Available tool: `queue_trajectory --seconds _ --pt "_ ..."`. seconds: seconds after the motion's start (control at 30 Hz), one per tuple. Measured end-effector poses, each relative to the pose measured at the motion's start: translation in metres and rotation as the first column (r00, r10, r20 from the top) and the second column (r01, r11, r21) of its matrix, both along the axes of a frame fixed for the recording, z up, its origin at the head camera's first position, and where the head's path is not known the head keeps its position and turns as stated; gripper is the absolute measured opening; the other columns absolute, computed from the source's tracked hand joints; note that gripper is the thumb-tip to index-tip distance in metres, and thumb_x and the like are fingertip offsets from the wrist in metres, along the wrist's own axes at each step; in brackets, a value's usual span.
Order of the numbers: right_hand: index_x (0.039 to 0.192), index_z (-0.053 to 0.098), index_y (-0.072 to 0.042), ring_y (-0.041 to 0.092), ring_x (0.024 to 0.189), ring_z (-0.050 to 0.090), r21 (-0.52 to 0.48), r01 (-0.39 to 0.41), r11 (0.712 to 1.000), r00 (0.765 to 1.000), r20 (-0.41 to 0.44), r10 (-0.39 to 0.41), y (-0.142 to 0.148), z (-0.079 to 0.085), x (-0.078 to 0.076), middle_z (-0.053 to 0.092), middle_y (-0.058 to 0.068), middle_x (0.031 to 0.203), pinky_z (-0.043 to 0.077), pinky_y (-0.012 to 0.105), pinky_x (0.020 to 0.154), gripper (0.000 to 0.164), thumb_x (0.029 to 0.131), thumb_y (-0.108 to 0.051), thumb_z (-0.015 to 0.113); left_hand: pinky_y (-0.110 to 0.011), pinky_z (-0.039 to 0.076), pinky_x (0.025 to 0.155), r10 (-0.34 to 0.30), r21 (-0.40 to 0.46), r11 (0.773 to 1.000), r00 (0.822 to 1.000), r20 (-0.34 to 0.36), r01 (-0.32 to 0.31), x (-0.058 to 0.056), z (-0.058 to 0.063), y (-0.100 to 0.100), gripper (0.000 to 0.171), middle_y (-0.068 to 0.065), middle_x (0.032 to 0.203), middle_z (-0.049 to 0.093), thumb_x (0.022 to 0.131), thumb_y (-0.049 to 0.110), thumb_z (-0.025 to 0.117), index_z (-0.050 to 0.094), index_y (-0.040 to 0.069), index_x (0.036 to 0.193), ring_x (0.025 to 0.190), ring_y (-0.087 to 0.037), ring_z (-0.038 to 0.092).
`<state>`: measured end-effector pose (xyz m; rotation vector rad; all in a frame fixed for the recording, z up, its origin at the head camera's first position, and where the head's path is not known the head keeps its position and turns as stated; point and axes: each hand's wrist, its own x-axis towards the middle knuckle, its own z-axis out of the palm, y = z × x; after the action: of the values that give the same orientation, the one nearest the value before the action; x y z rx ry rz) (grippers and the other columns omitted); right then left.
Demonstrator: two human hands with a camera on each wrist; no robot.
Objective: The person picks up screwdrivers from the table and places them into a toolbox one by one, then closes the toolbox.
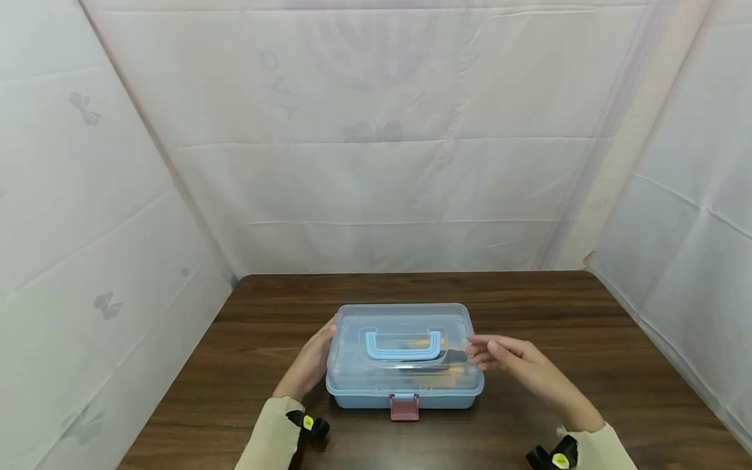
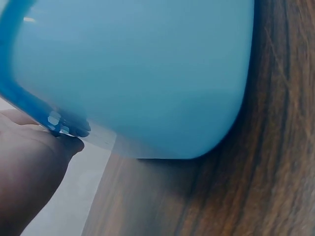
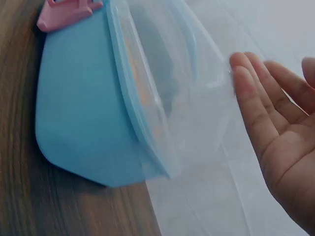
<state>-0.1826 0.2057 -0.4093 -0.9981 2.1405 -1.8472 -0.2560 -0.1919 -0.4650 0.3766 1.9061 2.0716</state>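
Note:
A plastic storage box (image 1: 405, 356) with a blue base (image 2: 162, 73) and a see-through lid (image 3: 202, 113) sits on the table, lid on top. A light blue handle (image 1: 404, 354) lies flat on the lid. At the front, a pink latch (image 1: 405, 408) sticks outward from the box. My left hand (image 1: 311, 365) rests against the box's left side, its fingers reaching along the wall. Beside the lid's right edge is my right hand (image 1: 523, 365), fingers loosely extended and fingertips (image 3: 243, 81) at the lid. Orange and dark things inside show blurrily through the lid.
The box stands on a dark brown wooden table (image 1: 270, 326). White sheeting hangs behind (image 1: 399, 183) and on both sides of the table. Each wrist carries a black strap with a small camera.

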Motion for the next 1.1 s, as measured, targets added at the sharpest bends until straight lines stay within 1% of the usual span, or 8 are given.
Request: queue_trajectory --seconds 0.07,0.17,0.3,0.47,0.67,0.77,0.97,1.1 --pt "0.134 0.040 0.019 0.014 0.111 0.064 -0.010 -0.096 0.995 0.995 -0.003 0.096 -0.002 0.000 0.004 0.062 0.023 0.124 0.053 0.028 0.094 0.039 0.104 -0.002 0.026 -0.055 -0.002 0.119 0.007 -0.002 1.000 1.000 0.005 -0.007 0.000 0.000 0.001 0.072 -0.011 0.163 -0.001 0.102 0.044 0.036 0.005 0.007 0.155 0.150 -0.031 -0.006" --pt "0.136 0.039 0.017 0.017 0.118 0.061 -0.013 -0.228 0.974 0.974 -0.003 0.228 -0.007 -0.004 0.009 0.056 0.027 0.131 0.051 0.030 0.098 0.039 0.104 0.002 0.022 -0.054 -0.003 0.119 0.014 -0.003 1.000 1.000 0.012 -0.014 0.000 0.001 0.003 0.072 -0.011 0.163 -0.002 0.102 0.043 0.037 0.004 0.007 0.155 0.150 -0.030 -0.007" --pt "0.140 0.037 0.014 0.016 0.124 0.057 0.022 -0.312 0.950 0.949 0.058 0.310 -0.015 -0.011 0.014 0.045 0.035 0.136 0.048 0.028 0.101 0.040 0.104 0.000 0.023 -0.054 -0.002 0.119 0.018 0.010 1.000 1.000 0.015 -0.018 0.001 0.001 0.004 0.071 -0.011 0.163 -0.002 0.102 0.041 0.036 0.004 0.006 0.155 0.150 -0.031 -0.007" --pt "0.142 0.036 0.012 0.010 0.125 0.054 0.080 -0.339 0.937 0.930 0.177 0.321 -0.026 -0.023 0.017 0.041 0.037 0.139 0.046 0.023 0.102 0.042 0.106 -0.008 0.026 -0.055 -0.001 0.119 0.013 0.019 1.000 1.000 0.015 -0.014 0.002 0.001 0.004 0.070 -0.012 0.163 0.000 0.102 0.040 0.036 0.004 0.006 0.155 0.149 -0.032 -0.005" --pt "0.140 0.037 0.013 0.004 0.125 0.054 0.115 -0.361 0.925 0.902 0.296 0.315 -0.037 -0.041 0.017 0.039 0.038 0.141 0.046 0.026 0.103 0.046 0.106 -0.017 0.029 -0.055 -0.002 0.119 0.019 0.007 1.000 1.000 0.009 -0.019 0.003 0.000 0.004 0.070 -0.012 0.163 0.001 0.102 0.041 0.036 0.005 0.007 0.155 0.150 -0.031 -0.005" --pt "0.139 0.037 0.015 0.006 0.126 0.053 0.126 -0.361 0.924 0.894 0.328 0.305 -0.040 -0.048 0.018 0.037 0.038 0.142 0.046 0.026 0.103 0.048 0.106 -0.020 0.031 -0.055 -0.002 0.119 0.022 0.004 1.000 1.000 0.012 -0.022 0.003 0.000 0.004 0.071 -0.012 0.163 0.001 0.102 0.041 0.037 0.005 0.007 0.155 0.150 -0.031 -0.005" --pt "0.140 0.032 0.017 0.021 0.129 0.052 0.110 -0.354 0.929 0.881 0.374 0.292 -0.045 -0.060 0.019 0.034 0.039 0.143 0.046 0.027 0.103 0.052 0.106 -0.022 0.033 -0.054 -0.002 0.119 0.026 -0.001 1.000 1.000 0.014 -0.026 0.003 -0.001 0.004 0.071 -0.012 0.163 0.000 0.102 0.041 0.037 0.004 0.006 0.155 0.150 -0.031 -0.006" --pt "0.139 0.033 0.018 0.013 0.126 0.054 0.083 -0.344 0.935 0.875 0.388 0.288 -0.048 -0.066 0.019 0.035 0.039 0.142 0.046 0.026 0.102 0.052 0.106 -0.022 0.034 -0.055 -0.002 0.119 0.022 -0.004 1.000 1.000 0.008 -0.022 0.003 -0.002 0.003 0.072 -0.013 0.163 -0.002 0.102 0.042 0.036 0.002 0.006 0.155 0.149 -0.032 -0.006"
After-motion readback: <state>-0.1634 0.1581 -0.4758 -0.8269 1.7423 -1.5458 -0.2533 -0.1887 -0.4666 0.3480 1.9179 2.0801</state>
